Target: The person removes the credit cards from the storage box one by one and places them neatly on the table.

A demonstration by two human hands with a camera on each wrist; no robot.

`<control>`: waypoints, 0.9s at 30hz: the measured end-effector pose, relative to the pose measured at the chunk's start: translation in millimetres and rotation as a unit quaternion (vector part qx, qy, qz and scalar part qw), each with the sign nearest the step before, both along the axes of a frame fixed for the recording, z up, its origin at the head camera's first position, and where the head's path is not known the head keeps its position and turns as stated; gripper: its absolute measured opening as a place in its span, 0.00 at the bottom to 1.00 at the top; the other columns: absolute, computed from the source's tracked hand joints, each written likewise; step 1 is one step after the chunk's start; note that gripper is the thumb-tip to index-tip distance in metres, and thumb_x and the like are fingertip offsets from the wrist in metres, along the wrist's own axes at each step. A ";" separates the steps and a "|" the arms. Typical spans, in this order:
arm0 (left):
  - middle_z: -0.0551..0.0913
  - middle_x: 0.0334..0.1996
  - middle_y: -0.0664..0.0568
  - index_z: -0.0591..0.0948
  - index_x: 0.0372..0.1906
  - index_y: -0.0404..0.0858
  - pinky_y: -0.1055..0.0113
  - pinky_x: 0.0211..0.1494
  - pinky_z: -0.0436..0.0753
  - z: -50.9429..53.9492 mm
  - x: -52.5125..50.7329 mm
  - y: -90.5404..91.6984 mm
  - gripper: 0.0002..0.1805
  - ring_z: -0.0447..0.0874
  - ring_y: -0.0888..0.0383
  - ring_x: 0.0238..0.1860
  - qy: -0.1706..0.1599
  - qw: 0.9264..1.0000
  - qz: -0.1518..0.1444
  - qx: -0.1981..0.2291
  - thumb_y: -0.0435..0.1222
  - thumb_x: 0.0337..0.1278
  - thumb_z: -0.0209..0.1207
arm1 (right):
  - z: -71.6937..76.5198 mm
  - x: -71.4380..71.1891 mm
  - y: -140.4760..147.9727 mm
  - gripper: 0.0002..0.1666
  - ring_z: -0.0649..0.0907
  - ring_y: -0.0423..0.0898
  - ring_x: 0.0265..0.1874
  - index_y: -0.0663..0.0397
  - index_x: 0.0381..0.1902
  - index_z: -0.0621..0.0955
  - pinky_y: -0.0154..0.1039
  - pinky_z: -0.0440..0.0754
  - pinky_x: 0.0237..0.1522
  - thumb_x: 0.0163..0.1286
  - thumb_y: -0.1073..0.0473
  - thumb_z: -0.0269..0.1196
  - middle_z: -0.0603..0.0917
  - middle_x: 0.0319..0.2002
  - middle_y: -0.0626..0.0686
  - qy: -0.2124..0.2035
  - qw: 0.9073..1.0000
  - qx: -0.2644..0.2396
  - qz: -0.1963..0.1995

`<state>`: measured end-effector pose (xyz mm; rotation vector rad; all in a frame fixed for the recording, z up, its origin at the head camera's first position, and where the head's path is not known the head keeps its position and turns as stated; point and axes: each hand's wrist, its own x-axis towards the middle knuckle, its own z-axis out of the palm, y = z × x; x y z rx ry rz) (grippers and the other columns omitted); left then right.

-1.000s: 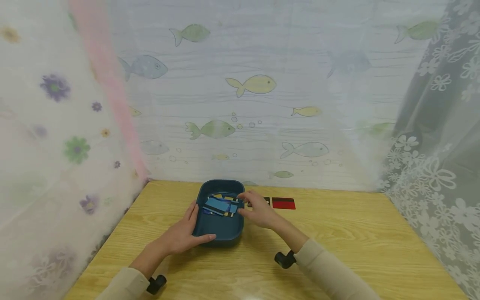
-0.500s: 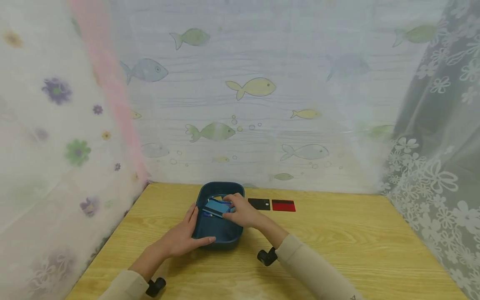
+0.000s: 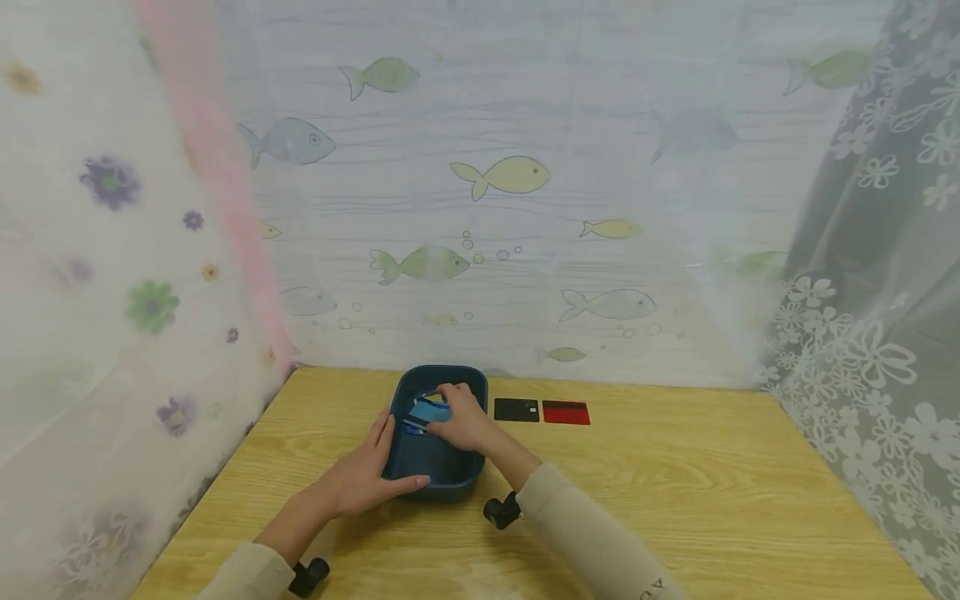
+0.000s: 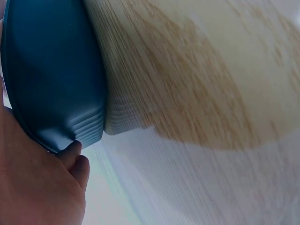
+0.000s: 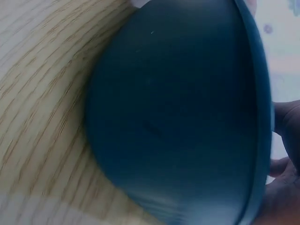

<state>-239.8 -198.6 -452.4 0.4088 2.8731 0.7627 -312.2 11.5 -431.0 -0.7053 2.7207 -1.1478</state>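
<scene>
A dark blue bin [image 3: 442, 490] stands on the table with several cards [image 3: 426, 412] inside, the top one light blue with a dark stripe. My left hand [image 3: 348, 481] grips the bin from its left, fingers along the outer wall and thumb over the front rim. The left wrist view has this hand [image 4: 42, 183] at the rim of the bin [image 4: 54, 61]. Reaching over the right rim, my right hand [image 3: 467, 423] holds the cards between thumb and fingers, covering their right part. Only the bin's outer wall [image 5: 178, 103] fills the right wrist view; the cards are hidden there.
Right of the bin, a black card [image 3: 516, 410] and a red card [image 3: 566, 412] lie side by side on the wooden table [image 3: 675, 467]. Behind hangs a fish-patterned curtain [image 3: 510, 250], with flowered sheets at both sides.
My right hand has moved left, from the bin's right rim to over the cards, uncovering the black card on the table. My left hand stays on the bin.
</scene>
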 end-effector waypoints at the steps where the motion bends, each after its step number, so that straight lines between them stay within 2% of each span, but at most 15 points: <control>1: 0.32 0.83 0.42 0.39 0.83 0.34 0.37 0.66 0.72 0.2 0.2 -0.2 0.67 0.65 0.32 0.73 -0.001 1.000 0.000 0.001 0.72 0.57 0.58 | -0.6 -0.5 -2.0 0.39 0.73 0.63 0.65 0.66 0.73 0.68 0.58 0.76 0.60 0.70 0.58 0.69 0.66 0.70 0.68 -0.004 1.000 -0.004 -0.005; 6: 0.32 0.83 0.43 0.39 0.83 0.34 0.38 0.65 0.73 -0.2 0.8 -0.7 0.67 0.67 0.32 0.71 -0.002 1.000 0.002 -0.001 0.72 0.57 0.57 | -10.1 -5.5 -13.5 0.40 0.69 0.66 0.68 0.66 0.73 0.68 0.60 0.75 0.61 0.70 0.57 0.70 0.65 0.70 0.68 -0.014 0.999 0.011 -0.035; 13: 0.32 0.83 0.43 0.39 0.83 0.35 0.39 0.64 0.74 -0.1 0.2 0.7 0.68 0.69 0.33 0.70 -0.002 1.000 -0.001 -0.003 0.73 0.56 0.57 | -26.4 -10.8 -23.9 0.42 0.73 0.62 0.65 0.66 0.72 0.69 0.56 0.77 0.60 0.68 0.54 0.72 0.69 0.67 0.66 0.015 0.994 0.075 -0.077; 19: 0.31 0.83 0.43 0.39 0.83 0.34 0.39 0.66 0.73 1.5 2.0 1.6 0.67 0.67 0.33 0.71 -0.006 1.000 -0.002 -0.001 0.72 0.58 0.57 | -30.1 -10.7 -28.3 0.37 0.74 0.60 0.59 0.65 0.65 0.76 0.57 0.74 0.61 0.65 0.52 0.74 0.73 0.61 0.64 0.011 0.989 0.090 -0.120; 27: 0.31 0.83 0.45 0.38 0.83 0.37 0.41 0.64 0.75 -2.3 -0.8 0.2 0.68 0.70 0.35 0.70 -0.009 1.000 0.003 -0.007 0.74 0.56 0.57 | -31.8 -13.5 -32.0 0.33 0.73 0.59 0.58 0.65 0.59 0.79 0.57 0.73 0.62 0.63 0.52 0.76 0.74 0.59 0.63 0.007 0.984 0.102 -0.144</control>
